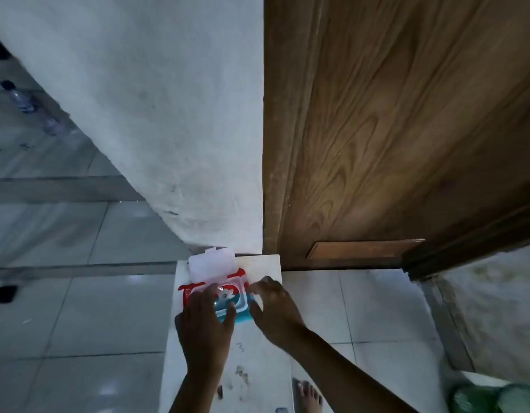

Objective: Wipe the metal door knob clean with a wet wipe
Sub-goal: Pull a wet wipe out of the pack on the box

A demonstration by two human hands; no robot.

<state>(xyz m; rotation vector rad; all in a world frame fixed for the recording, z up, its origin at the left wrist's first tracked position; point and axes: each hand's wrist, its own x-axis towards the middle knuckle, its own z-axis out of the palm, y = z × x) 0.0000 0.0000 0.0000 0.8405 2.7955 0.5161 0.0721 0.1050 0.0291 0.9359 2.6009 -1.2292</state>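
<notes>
Hands straddle wipe pack [225, 296] on white stool [266, 353]: left hand [205, 321] flat on it, pinning; right hand [275, 311] half-curled, empty, just right of the opening. Lid [211, 265] flipped back. Knob out of view; door [406, 129] beyond-right.

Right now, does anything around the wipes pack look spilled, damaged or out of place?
Mostly fine. The red and teal wet wipe pack lies lid-open on a white stool with dark smudges; two clear plastic bottles lie on the tiled floor.
</notes>
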